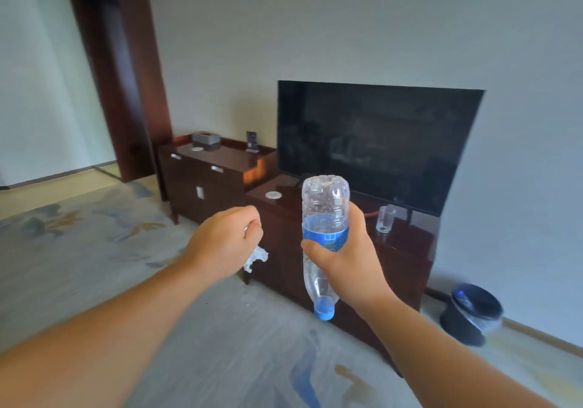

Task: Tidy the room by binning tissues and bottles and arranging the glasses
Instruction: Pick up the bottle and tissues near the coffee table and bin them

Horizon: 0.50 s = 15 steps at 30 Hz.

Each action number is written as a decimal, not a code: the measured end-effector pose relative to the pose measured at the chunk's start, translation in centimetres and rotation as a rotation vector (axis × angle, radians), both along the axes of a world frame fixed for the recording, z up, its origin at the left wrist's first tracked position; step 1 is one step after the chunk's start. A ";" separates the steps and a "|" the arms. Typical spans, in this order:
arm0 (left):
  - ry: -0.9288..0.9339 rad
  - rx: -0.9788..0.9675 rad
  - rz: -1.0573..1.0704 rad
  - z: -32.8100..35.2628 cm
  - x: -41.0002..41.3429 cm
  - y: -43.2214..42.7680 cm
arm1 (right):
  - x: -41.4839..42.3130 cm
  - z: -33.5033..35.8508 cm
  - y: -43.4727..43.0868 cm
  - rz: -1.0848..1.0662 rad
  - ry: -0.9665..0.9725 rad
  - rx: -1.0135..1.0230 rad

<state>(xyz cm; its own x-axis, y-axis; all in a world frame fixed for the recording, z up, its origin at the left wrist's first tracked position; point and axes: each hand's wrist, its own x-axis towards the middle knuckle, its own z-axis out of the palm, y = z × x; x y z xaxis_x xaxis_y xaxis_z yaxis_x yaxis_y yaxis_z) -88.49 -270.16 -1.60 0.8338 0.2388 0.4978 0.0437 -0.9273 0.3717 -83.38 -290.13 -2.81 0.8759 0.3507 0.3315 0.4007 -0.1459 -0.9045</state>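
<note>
Facing a dark wooden surface (410,239), the right grip (344,256) is clamping an inverted clear plastic blue-labelled bottle (325,218) mid-frame; the left grip (227,243) is clutching crumpled white tissue (257,257); beyond, a clear glass (385,220) is standing on that surface.

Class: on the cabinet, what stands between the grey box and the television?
A small dark upright stand sits between the grey box and the television on the cabinet; the head view shows it.

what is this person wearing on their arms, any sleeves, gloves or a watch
Nothing that shows. The left forearm and right forearm are bare right to the frame edge: no sleeves, no gloves, no watch or bracelet at either wrist, and no rings visible.
</note>
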 end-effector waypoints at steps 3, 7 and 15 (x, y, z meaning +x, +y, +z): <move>0.011 0.016 -0.084 -0.3 3.8 -3.5 | 2.2 -0.5 -3.5 -0.097 0.007 -0.013; 0.032 0.021 -0.214 -1.2 8.7 -7.0 | 4.3 -1.3 -7.4 -0.223 0.040 -0.034; 0.067 -0.003 -0.495 -2.9 17.3 -12.8 | 8.0 -2.9 -12.5 -0.516 0.095 -0.067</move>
